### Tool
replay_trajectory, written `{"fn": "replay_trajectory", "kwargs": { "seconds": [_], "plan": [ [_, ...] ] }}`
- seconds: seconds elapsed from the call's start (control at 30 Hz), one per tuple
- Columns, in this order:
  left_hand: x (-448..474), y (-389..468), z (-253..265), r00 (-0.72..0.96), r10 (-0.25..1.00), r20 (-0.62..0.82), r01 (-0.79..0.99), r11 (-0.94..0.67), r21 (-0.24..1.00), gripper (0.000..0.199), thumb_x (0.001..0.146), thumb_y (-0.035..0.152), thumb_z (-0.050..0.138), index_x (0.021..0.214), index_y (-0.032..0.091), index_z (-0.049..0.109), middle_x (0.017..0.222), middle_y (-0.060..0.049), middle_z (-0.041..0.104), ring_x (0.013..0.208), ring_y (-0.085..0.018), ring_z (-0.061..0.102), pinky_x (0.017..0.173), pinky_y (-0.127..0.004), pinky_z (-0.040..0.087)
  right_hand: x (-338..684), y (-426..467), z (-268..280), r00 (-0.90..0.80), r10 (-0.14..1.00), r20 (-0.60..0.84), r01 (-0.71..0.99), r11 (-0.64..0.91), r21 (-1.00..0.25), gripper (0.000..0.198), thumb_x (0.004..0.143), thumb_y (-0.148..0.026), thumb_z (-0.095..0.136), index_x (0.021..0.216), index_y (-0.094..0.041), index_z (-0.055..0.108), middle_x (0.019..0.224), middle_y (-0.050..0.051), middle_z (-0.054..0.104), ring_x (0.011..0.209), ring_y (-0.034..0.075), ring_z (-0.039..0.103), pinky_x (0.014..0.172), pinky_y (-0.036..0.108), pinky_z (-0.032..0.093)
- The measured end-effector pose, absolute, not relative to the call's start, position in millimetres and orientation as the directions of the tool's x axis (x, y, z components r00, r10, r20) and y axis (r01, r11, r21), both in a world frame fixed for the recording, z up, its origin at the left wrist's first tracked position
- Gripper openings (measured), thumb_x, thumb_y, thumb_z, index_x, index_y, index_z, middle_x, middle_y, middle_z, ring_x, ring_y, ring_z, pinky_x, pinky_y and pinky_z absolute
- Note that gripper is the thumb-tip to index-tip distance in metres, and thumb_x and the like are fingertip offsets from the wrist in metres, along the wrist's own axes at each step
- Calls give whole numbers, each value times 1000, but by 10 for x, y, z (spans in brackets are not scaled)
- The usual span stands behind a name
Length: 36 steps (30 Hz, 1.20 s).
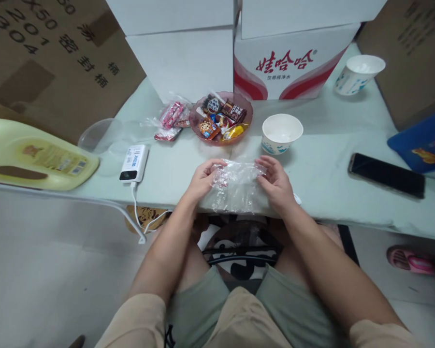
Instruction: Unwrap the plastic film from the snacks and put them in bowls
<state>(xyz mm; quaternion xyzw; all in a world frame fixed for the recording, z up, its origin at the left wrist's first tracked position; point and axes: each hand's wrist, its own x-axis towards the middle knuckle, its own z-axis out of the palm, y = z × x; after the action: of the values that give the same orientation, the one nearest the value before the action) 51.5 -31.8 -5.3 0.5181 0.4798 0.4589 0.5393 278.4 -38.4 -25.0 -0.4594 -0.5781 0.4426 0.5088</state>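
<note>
A clear plastic bag [237, 186] is stretched between my two hands at the table's front edge. My left hand [205, 176] pinches its left upper corner, and my right hand [275, 181] grips the right upper corner between thumb and fingers. The bag looks thin and crinkled, and I make out nothing inside it. Just beyond my right hand stands a white paper bowl [281, 134]. Behind the bag sits a pink translucent dish [194, 123] of wrapped snacks, with a small bag of pink-wrapped sweets [172, 116] to its left.
On the left are a white power bank [134, 164] with a cable, a clear plastic lid [101, 137] and a yellow jug [39, 154]. A phone [387, 175], a blue package [424, 140] and another paper bowl [360, 75] are rightward. White cartons [293, 67] line the back.
</note>
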Motion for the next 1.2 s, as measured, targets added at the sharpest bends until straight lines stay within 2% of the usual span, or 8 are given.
{"fn": "replay_trajectory", "kwargs": {
  "seconds": [0.3, 0.43, 0.57, 0.67, 0.77, 0.93, 1.07, 1.2],
  "plan": [
    [427, -224, -60, 139, 990, -11, 154, -11, 988, 48, 88, 57, 47, 85, 16, 72, 86, -6, 71, 78, -19, 62, 72, -30, 50, 2889, -349, -347, 7, 987, 158, 42, 158, -987, 37, 89, -42, 49, 123, -29, 55, 142, 9, 59, 134, 30, 53, 110, 52, 43],
    [478, -266, -70, 154, 984, 87, 164, -113, 980, 31, 76, 44, 77, 85, 17, 65, 91, -5, 72, 86, -18, 65, 79, -29, 50, 2796, -321, -363, 18, 989, 149, 101, 147, -984, 64, 86, -62, 59, 138, -30, 42, 136, 14, 60, 132, 31, 55, 112, 54, 41],
    [485, -300, -76, 145, 984, 105, -148, -83, 986, 58, 69, 33, 88, 115, 28, 52, 91, 2, 71, 78, -13, 69, 78, -28, 53, 2704, -329, -338, -101, 993, 59, -14, 58, -998, 97, 68, -58, 82, 146, -31, 31, 128, 12, 64, 119, 29, 63, 103, 50, 50],
    [465, -309, -36, 140, 990, 17, -291, 24, 956, 96, 63, 31, 92, 140, 38, 35, 104, 1, 72, 82, -15, 72, 81, -30, 55, 2667, -357, -275, -211, 977, -27, -83, -46, -996, 63, 71, -52, 80, 122, -26, 52, 90, 2, 70, 82, 21, 69, 81, 40, 57],
    [465, -304, 5, 304, 932, -197, -329, 297, 896, 88, 67, 45, 88, 141, 30, 43, 118, -10, 71, 98, -26, 74, 85, -40, 58, 2661, -376, -209, -182, 983, -5, -86, -22, -996, 33, 76, -49, 74, 86, -22, 58, 74, 0, 66, 67, 16, 63, 70, 34, 54],
    [520, -283, -3, 320, 885, -337, -168, 403, 899, 46, 69, 38, 84, 105, 16, 66, 93, -6, 74, 81, -19, 73, 72, -29, 58, 2717, -353, -199, -217, 974, -59, -25, -66, -998, 39, 78, -53, 69, 102, -23, 65, 83, 2, 72, 75, 18, 66, 71, 33, 53],
    [509, -294, -12, 293, 908, -299, 37, 302, 953, 51, 76, 49, 79, 114, 17, 65, 66, 3, 67, 55, -14, 66, 49, -21, 49, 2774, -353, -197, -234, 971, -47, 122, -18, -992, 35, 81, -52, 65, 97, -21, 72, 63, -3, 61, 58, 15, 58, 62, 31, 51],
    [421, -369, 43, 340, 904, -259, -84, 303, 949, 59, 73, 52, 81, 119, 20, 62, 61, 3, 67, 47, -15, 64, 45, -22, 46, 2831, -417, -95, -314, 947, -71, -115, -112, -987, 43, 78, -54, 71, 110, -25, 68, 58, -6, 58, 53, 16, 61, 60, 33, 54]
  ]
}}
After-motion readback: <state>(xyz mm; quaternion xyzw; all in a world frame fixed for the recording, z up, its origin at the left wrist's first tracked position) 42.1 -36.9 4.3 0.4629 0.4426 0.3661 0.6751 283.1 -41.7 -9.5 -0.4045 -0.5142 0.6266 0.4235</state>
